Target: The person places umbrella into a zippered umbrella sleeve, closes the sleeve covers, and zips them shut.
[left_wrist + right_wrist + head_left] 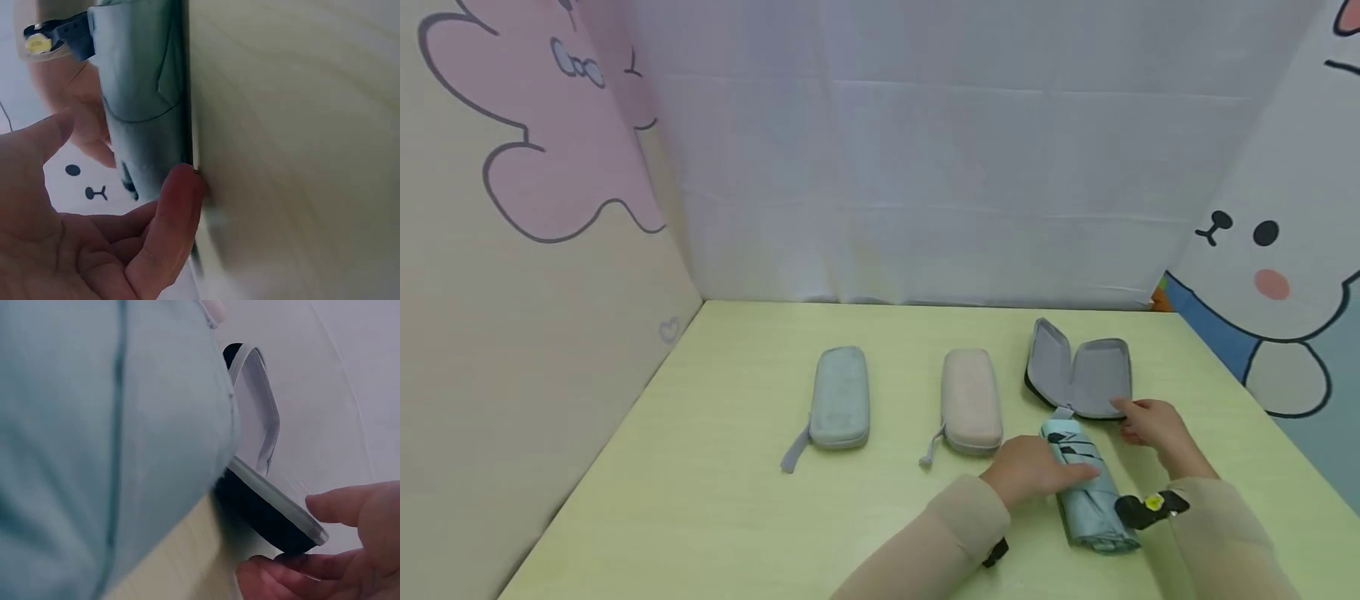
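A folded light-blue umbrella (1090, 492) with dark markings lies on the table at the right front. My left hand (1037, 471) is at its left side; in the left wrist view the fingertips (184, 181) meet the umbrella's edge while the thumb stands apart from it. Just beyond the umbrella lies an unzipped case (1101, 375), black outside and grey inside, its lid tilted up on the left. With thumb and fingers, my right hand (1153, 425) pinches the near right corner of this case. The umbrella covers part of the case in the right wrist view.
A closed beige case (972, 400) with a pull strap lies left of the umbrella. Farther left is a closed pale-green case (841, 396) with a grey strap. A white curtain (925, 192) hangs behind the table (700, 500), with printed panels at both sides.
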A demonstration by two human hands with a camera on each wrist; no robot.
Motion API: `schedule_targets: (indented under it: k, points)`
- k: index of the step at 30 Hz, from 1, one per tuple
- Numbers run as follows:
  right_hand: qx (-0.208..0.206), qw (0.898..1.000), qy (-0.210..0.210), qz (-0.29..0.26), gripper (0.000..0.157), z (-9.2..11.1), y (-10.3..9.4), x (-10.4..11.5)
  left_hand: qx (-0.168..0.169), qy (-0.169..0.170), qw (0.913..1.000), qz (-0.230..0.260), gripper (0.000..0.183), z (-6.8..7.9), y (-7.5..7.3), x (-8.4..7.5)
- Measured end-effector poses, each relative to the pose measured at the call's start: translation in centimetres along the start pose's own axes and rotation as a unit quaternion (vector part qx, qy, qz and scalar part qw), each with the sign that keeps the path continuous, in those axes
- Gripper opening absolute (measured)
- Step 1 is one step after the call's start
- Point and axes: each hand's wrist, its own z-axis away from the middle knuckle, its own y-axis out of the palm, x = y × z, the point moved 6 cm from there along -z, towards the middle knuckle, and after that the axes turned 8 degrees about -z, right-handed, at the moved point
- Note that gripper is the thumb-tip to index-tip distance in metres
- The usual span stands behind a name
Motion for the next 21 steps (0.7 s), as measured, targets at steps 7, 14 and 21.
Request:
schedule_targets:
  k: [7,14,21]
  points:
    - [0.035,0.999,0.001,-0.011,0.065,-0.4,0.8,0.1,-0.043,-0.022,0.9976,0.051,0.055,-0.5,0.8,-0.7]
    - [0.021,1.000,-0.001,-0.023,0.062,-0.9,1.2,0.2,-0.071,-0.052,0.9914,0.097,0.053,-0.5,1.1,-0.9]
    - [0.018,1.000,-0.007,-0.021,0.063,-0.6,0.9,0.1,-0.027,-0.068,0.9879,0.137,0.055,-0.7,1.5,-0.5]
